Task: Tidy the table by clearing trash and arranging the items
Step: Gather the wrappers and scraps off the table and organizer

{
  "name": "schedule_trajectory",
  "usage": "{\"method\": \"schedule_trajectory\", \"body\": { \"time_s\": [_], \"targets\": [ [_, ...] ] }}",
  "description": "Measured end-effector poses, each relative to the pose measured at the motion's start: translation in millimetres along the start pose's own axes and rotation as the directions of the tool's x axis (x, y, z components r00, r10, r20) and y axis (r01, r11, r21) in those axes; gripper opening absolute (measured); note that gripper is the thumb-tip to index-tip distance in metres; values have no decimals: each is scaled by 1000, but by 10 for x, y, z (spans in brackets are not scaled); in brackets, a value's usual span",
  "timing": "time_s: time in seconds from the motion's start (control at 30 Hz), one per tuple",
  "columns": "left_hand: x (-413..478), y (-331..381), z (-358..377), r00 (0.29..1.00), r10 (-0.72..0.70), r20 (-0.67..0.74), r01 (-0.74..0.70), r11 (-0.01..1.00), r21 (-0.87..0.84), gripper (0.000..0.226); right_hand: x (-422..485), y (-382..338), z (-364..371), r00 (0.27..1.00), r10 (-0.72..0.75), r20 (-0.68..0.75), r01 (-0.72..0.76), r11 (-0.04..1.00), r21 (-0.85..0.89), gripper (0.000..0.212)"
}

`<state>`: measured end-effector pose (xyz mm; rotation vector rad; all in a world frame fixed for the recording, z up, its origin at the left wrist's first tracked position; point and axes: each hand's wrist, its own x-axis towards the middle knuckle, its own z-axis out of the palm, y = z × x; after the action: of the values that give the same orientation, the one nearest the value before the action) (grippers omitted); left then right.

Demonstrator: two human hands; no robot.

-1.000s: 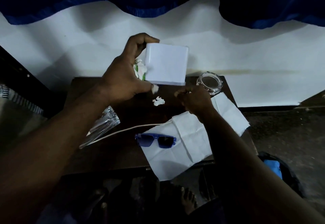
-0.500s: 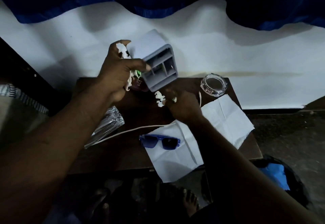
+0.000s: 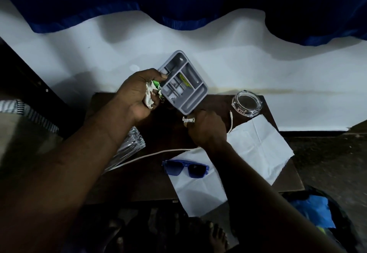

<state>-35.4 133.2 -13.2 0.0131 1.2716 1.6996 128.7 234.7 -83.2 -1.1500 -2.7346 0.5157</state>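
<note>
Head view: left grip (image 3: 137, 98) clutches tilted grey compartmented organizer (image 3: 185, 88); right grip (image 3: 206, 131) pinches crumpled white scrap (image 3: 188, 120).

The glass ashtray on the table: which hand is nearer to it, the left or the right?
Right. The right hand is just left of the glass ashtray, pinching a white scrap. The left hand is farther left, gripping the grey organizer tray and crumpled trash.

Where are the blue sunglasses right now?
In the head view, the blue sunglasses lie centre-low on the table, partly on the left edge of the white paper, just below the white cord.
</note>
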Motion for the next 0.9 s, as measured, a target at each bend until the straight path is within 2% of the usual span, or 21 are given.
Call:
{"method": "schedule_trajectory", "body": {
  "time_s": [0.1,0.17,0.23,0.3,0.37,0.47,0.53,0.6,0.7,0.73,0.8,0.87,0.9],
  "targets": [
    [-1,-16,23,1000,-8,-22,8,1000,-20,16,45,40,-182,997,70,15,-71,989,129,25],
    [-2,-36,50,999,-23,-36,22,999,-32,15,111,79,-341,987,151,54,-160,945,286,21],
    [0,-56,85,998,-28,-48,25,999,-48,19,144,103,-500,955,248,161,-295,785,544,19],
    [1,-72,133,998,-38,-48,34,996,-79,26,161,156,-607,939,304,162,-326,636,699,20],
    [-2,-84,182,998,-52,-39,48,994,-97,33,165,228,-651,941,312,135,-303,590,748,22],
    [14,-128,248,995,-90,-45,83,988,-131,43,150,331,-651,940,277,199,-333,620,711,15],
    [22,-169,294,993,-113,-47,104,982,-158,45,152,392,-632,935,271,229,-352,630,692,20],
    [29,-216,349,992,-120,-34,113,981,-157,47,152,412,-626,923,304,236,-375,575,727,25],
    [40,-277,420,992,-126,-20,121,979,-167,45,146,400,-646,899,337,281,-419,468,779,16],
    [54,-297,438,991,-134,-20,130,978,-161,44,155,408,-643,902,341,265,-410,482,774,15],
    [84,-336,462,989,-143,-36,140,988,-65,49,183,460,-622,925,341,166,-355,622,698,27],
    [97,-377,478,991,-114,-70,125,978,167,42,185,515,-616,936,350,44,-307,745,593,40],
    [92,-403,477,993,-92,-72,110,944,312,36,185,549,-612,932,362,18,-307,762,571,35]
  ]
}}
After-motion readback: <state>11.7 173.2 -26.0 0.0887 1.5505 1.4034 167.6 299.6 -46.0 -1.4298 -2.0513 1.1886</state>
